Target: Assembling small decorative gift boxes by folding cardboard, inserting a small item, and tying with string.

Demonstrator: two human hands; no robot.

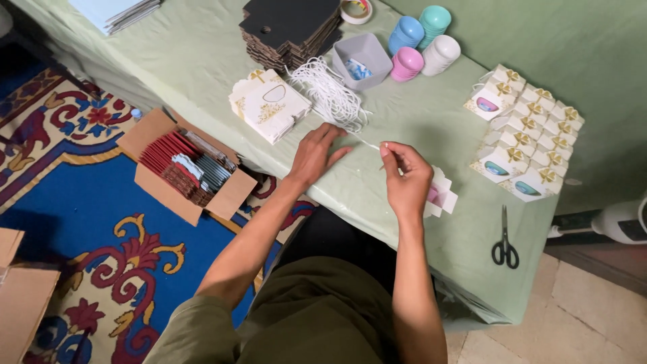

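Now right hand (407,176) fingers pinch a thin white string (369,142); left hand (315,152) lies flat, open, on it beside the string pile (328,94) on the counter (431,121)

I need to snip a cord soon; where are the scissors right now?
In the head view, the black-handled scissors lie on the green tablecloth near its right front corner, right of the right hand and below the rows of finished white boxes.

My counter (431,114), under a pale green cloth: black card stack (290,27); flat white gift boxes (268,104); white cord bundle (330,94); grey tray (364,59); four pastel cups (421,42); tape roll (356,9); folded gold-bowed boxes in rows (529,138); scissors (505,243); my left hand (315,154) resting flat.
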